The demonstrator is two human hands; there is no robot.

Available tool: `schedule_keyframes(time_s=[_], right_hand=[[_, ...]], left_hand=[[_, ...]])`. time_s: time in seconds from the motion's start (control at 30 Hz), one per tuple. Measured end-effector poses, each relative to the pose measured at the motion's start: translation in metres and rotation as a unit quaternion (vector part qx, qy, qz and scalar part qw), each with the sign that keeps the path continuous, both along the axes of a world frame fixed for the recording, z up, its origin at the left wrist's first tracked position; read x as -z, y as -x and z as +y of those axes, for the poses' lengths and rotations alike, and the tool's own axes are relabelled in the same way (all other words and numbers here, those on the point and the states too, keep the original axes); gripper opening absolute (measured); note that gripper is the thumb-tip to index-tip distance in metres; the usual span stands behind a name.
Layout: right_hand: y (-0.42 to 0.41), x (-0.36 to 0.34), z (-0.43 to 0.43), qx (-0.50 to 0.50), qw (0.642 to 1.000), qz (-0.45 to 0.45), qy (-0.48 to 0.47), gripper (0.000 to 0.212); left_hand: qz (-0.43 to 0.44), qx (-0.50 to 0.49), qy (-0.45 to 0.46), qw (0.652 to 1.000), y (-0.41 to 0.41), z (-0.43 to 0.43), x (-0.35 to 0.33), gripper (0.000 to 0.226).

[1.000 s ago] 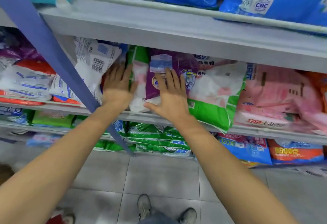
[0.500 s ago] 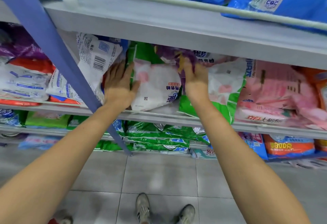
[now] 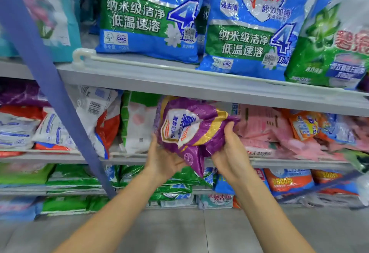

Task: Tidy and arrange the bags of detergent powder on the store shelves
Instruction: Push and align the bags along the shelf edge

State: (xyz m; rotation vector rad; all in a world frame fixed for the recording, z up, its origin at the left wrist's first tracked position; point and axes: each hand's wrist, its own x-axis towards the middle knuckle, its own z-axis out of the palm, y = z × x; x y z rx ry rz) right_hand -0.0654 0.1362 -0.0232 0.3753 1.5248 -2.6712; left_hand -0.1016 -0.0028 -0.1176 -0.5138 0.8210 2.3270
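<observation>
**Purple bag off the shelf, cradled in both hands**

Purple film, crumpled and glossy, marks the purple bag [image 3: 189, 130] as soft-walled. Its top folds over and its lower corner hangs in a loose point, so the powder inside probably slumps rather than keeping a shape. The bag is held in the air just in front of the middle shelf [image 3: 127, 157], between the green-and-white bag [image 3: 137, 124] and the pink bags [image 3: 263, 130]. Whether it brushes either one cannot be told.

The left hand [image 3: 162, 159] cups it from below, palm up, with the thumb along its left edge. The right hand [image 3: 229, 152] wraps its right side, fingers curled into the film.

The weight looks modest, yet the slick plastic could slide out of a pinch on an empty fold. A surer hold is likely under the filled body, with the sides pressed lightly to square it.
</observation>
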Motion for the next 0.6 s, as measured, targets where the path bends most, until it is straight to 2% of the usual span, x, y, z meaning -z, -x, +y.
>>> schedule_keyframes(time_s=[0.13,0.2,0.27,0.33,0.43,0.5,0.6], right_hand=[[-0.032,0.002,0.015,-0.026,0.998,-0.018,0.063,0.068],[-0.046,0.004,0.026,-0.026,0.996,-0.014,0.082,0.087],[-0.059,0.007,0.038,-0.034,0.994,-0.011,0.104,0.096],[-0.070,0.007,0.046,-0.036,0.992,-0.003,0.119,0.087],[-0.081,0.007,0.058,-0.020,0.989,0.014,0.143,0.058],[-0.086,0.005,0.065,-0.039,0.987,0.054,0.148,0.059],[-0.093,0.000,0.078,-0.010,0.998,0.053,0.042,0.074]], left_hand=[[-0.026,-0.086,-0.080,0.993,-0.014,0.013,-0.021,0.073],[-0.008,-0.087,-0.080,0.993,-0.022,0.014,-0.033,0.061],[0.015,-0.071,-0.069,0.995,-0.032,0.011,-0.043,0.053],[0.043,-0.053,-0.056,0.996,-0.042,0.008,-0.050,0.048],[0.094,-0.026,-0.022,0.995,-0.056,0.001,-0.063,0.044],[0.120,-0.036,0.013,0.992,-0.060,-0.005,-0.073,0.042],[0.146,-0.042,0.063,0.986,-0.065,-0.016,-0.088,0.050]])
